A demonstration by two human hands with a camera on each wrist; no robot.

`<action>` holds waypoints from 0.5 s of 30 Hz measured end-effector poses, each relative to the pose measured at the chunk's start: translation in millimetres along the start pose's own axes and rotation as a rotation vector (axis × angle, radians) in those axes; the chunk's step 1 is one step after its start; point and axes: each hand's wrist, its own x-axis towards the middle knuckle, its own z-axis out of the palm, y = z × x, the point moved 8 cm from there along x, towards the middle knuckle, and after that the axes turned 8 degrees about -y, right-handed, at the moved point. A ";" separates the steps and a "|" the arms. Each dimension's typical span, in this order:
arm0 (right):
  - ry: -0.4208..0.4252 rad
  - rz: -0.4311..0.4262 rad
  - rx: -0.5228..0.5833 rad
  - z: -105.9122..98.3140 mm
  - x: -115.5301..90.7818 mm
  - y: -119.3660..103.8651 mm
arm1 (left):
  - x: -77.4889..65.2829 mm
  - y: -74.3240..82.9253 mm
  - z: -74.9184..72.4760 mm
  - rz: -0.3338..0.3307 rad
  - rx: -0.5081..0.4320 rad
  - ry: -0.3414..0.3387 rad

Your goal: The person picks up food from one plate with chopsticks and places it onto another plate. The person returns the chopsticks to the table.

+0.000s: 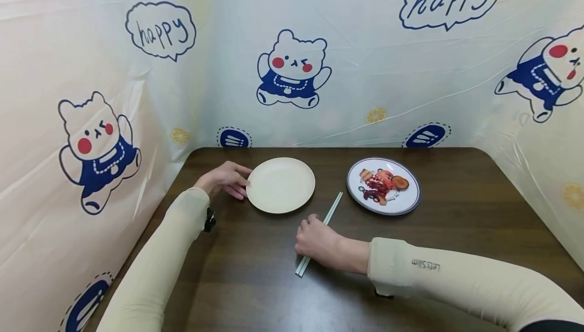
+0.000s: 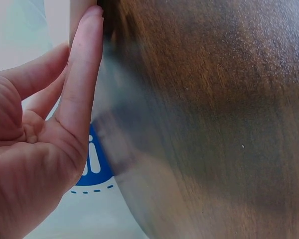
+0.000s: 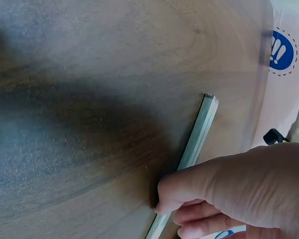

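At the back of the table lies a cream round plate [image 1: 280, 186]. My left hand [image 1: 226, 179] is at its left edge, pinching the rim with fairly straight fingers; the left wrist view catches a fingertip against the plate's pale edge [image 2: 78, 17]. My right hand [image 1: 319, 241], nearer the front, grips a pair of pale green chopsticks [image 1: 334, 206] around the middle. They lie slanting, and their squared ends [image 3: 207, 107] show beyond the thumb in the right wrist view. To the right, a blue-rimmed plate [image 1: 358, 201] carries several small food-like pieces [image 1: 385, 182].
The dark wooden table [image 1: 461, 210] has rounded back corners. Patterned cloth walls [image 1: 365, 68] enclose its back and sides. Both forearms wear cream sleeves [image 1: 164, 251], with a black strap [image 1: 209, 219] at the left wrist.
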 end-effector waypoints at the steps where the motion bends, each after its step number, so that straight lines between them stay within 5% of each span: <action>1: -0.002 0.001 -0.013 0.3 0.7 -1.2 | -0.2 0.5 0.0 0.002 0.006 -0.003; 15: 0.047 0.023 -0.148 0.0 1.9 -12.4 | 0.2 2.3 2.3 -0.035 0.021 -0.053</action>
